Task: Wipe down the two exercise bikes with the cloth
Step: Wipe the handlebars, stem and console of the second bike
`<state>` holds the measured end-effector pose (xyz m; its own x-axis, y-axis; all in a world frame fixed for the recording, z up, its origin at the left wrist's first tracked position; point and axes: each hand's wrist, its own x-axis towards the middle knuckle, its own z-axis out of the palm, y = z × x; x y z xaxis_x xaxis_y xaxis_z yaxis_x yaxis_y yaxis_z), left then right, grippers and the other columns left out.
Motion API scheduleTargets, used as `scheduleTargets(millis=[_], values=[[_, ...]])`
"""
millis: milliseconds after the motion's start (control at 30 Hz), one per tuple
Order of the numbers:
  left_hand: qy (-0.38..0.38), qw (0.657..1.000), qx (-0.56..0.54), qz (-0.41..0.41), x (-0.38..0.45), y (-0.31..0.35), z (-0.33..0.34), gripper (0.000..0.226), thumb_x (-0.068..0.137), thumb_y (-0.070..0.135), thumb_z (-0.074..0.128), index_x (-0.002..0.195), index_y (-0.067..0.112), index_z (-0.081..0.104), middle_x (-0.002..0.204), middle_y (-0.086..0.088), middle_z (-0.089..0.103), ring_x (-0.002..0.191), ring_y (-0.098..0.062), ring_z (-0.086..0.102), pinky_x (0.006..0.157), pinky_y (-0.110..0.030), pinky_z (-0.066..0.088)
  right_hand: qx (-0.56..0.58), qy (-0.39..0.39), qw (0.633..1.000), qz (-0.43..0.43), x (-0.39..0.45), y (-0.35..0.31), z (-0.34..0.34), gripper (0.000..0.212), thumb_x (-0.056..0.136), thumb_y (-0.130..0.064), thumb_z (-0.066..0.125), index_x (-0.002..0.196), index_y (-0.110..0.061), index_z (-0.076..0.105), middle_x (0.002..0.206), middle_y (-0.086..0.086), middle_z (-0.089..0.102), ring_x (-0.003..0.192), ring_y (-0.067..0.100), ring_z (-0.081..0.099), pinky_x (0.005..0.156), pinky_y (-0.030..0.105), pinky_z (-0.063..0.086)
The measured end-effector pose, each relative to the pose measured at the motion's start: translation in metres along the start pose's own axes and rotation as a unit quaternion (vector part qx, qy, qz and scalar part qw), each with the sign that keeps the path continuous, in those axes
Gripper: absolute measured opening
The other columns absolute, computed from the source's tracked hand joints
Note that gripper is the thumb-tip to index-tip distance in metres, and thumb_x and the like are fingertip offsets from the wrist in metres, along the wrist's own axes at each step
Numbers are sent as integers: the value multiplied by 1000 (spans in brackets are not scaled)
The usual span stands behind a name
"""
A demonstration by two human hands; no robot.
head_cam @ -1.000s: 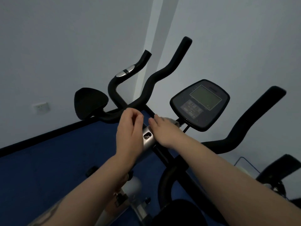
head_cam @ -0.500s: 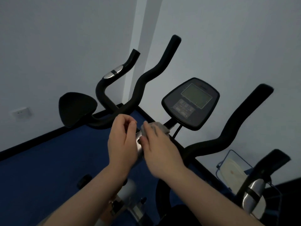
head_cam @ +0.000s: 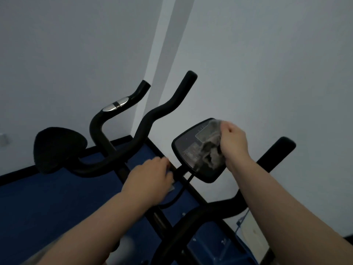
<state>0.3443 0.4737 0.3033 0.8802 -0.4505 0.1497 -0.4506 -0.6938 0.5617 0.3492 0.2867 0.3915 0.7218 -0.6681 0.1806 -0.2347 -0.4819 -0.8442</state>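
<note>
I stand over a black exercise bike with curved handlebars (head_cam: 152,119) and a dark console screen (head_cam: 191,148). My right hand (head_cam: 233,142) grips a thin grey cloth (head_cam: 211,150), blurred by motion, pressed against the right half of the console. My left hand (head_cam: 152,180) rests on the silver centre piece of the handlebar stem, fingers curled over it. The right handlebar (head_cam: 275,155) runs behind my right forearm. A second black handlebar with a chrome band (head_cam: 116,107) and a black saddle-shaped pad (head_cam: 57,148) stand further left.
A pale wall corner rises behind the bikes, with a black skirting board (head_cam: 17,174) along a blue floor (head_cam: 57,207). A white object in a wire frame (head_cam: 252,232) sits at the lower right. A wall socket (head_cam: 2,139) is at the far left.
My right hand has lifted the cloth from the handlebar centre up onto the console screen. My left hand has settled on the handlebar centre. The view has tilted lower.
</note>
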Motion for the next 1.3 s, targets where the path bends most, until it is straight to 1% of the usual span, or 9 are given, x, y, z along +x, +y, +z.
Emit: scheduleTargets(millis=[100, 233, 400, 500, 633, 733, 933, 1100, 1300], values=[[-5, 997, 81, 17, 3, -6, 10, 30, 98, 39, 32, 115, 25, 53, 117, 6, 58, 101, -17, 54, 84, -32, 41, -198, -23, 965, -172, 26, 9, 25, 30, 101, -30, 34, 112, -28, 61, 115, -3, 61, 102, 16, 55, 84, 29, 39], [-20, 996, 91, -2, 9, -11, 13, 32, 96, 43, 30, 111, 27, 54, 113, 7, 59, 99, -16, 54, 76, -31, 38, -495, -104, 808, -303, 25, 38, 67, 50, 102, -35, 22, 150, -23, 20, 161, 4, 7, 146, 25, 11, 119, 47, 4], [-31, 994, 102, -1, 7, -12, 11, 33, 96, 47, 30, 110, 29, 54, 110, 7, 60, 97, -15, 54, 72, -31, 38, -529, -328, 729, -284, -19, 53, 51, 67, 100, -45, 24, 149, -23, -16, 157, 3, -24, 146, 27, -9, 117, 43, -8], [-43, 995, 91, 5, 5, -12, 9, 36, 96, 47, 30, 120, 31, 53, 116, 8, 60, 102, -15, 55, 74, -31, 37, -610, -322, 704, -168, -15, 56, 13, 69, 100, -42, 25, 148, -22, -20, 152, 8, -35, 143, 32, -22, 118, 46, -7], [-50, 995, 88, 9, 4, -11, 9, 35, 97, 47, 31, 119, 32, 52, 115, 9, 60, 101, -15, 54, 74, -31, 35, -594, -200, 779, -19, 7, 52, 2, 73, 101, -41, 25, 145, -14, -25, 150, 17, -36, 145, 38, -13, 119, 46, 0], [-45, 995, 89, 1, 5, -10, 9, 33, 96, 45, 31, 116, 31, 54, 112, 10, 60, 99, -14, 54, 76, -31, 35, -536, -128, 833, -48, 28, 41, 24, 69, 101, -44, 17, 146, -13, -24, 153, 13, -32, 146, 34, -5, 119, 43, -3], [-34, 996, 84, -5, 7, -11, 7, 33, 95, 46, 33, 113, 30, 56, 110, 6, 63, 97, -17, 56, 73, -34, 38, -520, -204, 817, -142, -16, 39, 70, 71, 100, -46, 18, 145, -14, -26, 151, 10, -36, 146, 33, -10, 116, 43, -9], [-51, 996, 77, 1, 3, -9, 5, 34, 96, 46, 33, 116, 31, 55, 114, 6, 63, 102, -17, 56, 80, -35, 41, -598, -244, 762, -41, -34, 63, 21, 79, 99, -45, 26, 140, -15, -35, 148, 11, -41, 144, 33, -17, 117, 45, -6], [-18, 997, 70, 2, 1, -9, 8, 34, 97, 47, 33, 116, 31, 55, 109, 9, 63, 97, -14, 57, 77, -31, 38, -524, -107, 844, -33, 15, 54, 23, 70, 101, -45, 16, 147, -11, -23, 155, 14, -28, 146, 33, -6, 118, 42, -5]])
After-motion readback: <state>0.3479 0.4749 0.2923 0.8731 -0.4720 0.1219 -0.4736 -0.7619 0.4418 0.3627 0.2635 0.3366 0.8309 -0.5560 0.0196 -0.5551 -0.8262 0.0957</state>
